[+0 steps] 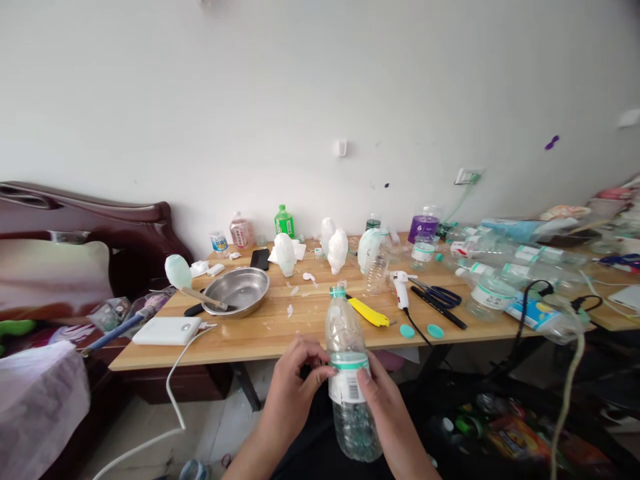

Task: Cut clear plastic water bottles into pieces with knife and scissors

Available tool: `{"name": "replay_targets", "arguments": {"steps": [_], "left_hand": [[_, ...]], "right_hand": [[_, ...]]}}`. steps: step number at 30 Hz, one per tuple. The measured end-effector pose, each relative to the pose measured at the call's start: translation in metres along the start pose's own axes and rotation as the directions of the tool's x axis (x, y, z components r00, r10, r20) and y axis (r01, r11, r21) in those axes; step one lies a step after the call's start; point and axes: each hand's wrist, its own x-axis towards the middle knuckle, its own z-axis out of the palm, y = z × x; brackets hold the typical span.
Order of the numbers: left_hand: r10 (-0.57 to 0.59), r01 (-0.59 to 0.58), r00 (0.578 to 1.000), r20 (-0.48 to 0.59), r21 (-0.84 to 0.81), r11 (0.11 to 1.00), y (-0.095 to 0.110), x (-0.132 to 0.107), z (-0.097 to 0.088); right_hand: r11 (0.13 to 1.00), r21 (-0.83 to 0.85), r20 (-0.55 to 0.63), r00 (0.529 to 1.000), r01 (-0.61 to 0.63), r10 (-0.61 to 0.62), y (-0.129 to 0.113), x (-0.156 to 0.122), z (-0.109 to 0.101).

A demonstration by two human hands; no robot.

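Observation:
A clear plastic bottle [354, 427] with a green-and-white label [347, 385] is held in front of the table's near edge, its neck upward and slightly tilted. My right hand [385, 403] grips it from the right side, thumb on the label. At the label's left edge, the thumb and fingertips of my left hand [300, 377] are pinched together. Just behind the bottle's neck lies a yellow utility knife [369, 312] on the wooden table [280, 337].
Right of the knife are a glue gun [401, 291], scissors [440, 295], a black pen [439, 308] and two green discs [435, 331]. Several plastic bottles [493, 293] crowd the right. A metal bowl [243, 290], power bank [167, 331] and white bulb-shaped pieces [338, 251] stand left and behind.

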Motion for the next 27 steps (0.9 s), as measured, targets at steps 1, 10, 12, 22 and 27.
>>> {"name": "replay_targets", "arguments": {"steps": [1, 10, 12, 22, 27], "left_hand": [[-0.012, 0.012, 1.0, -0.002, 0.001, 1.0, 0.0, -0.001, 0.0], [-0.073, 0.064, 0.99, 0.119, 0.08, 0.995, 0.001, -0.005, -0.001], [-0.045, 0.036, 0.995, 0.092, 0.095, 0.995, 0.0, -0.007, 0.0], [-0.041, 0.034, 0.998, 0.057, 0.118, 0.992, -0.003, -0.012, -0.004], [-0.114, 0.109, 0.993, 0.04, 0.096, 0.989, 0.002, -0.011, -0.003]], "right_hand": [[1.0, -0.015, 0.004, 1.0, 0.007, -0.007, 0.0, -0.001, 0.001], [0.99, -0.14, -0.046, 0.999, 0.004, -0.011, 0.008, -0.01, 0.004], [0.991, -0.136, -0.054, 0.999, -0.006, -0.002, 0.01, -0.011, 0.004], [0.995, -0.102, -0.03, 0.999, 0.013, -0.016, 0.01, -0.012, 0.006], [0.995, -0.101, -0.046, 0.999, -0.009, 0.005, 0.012, -0.014, 0.008]]}}
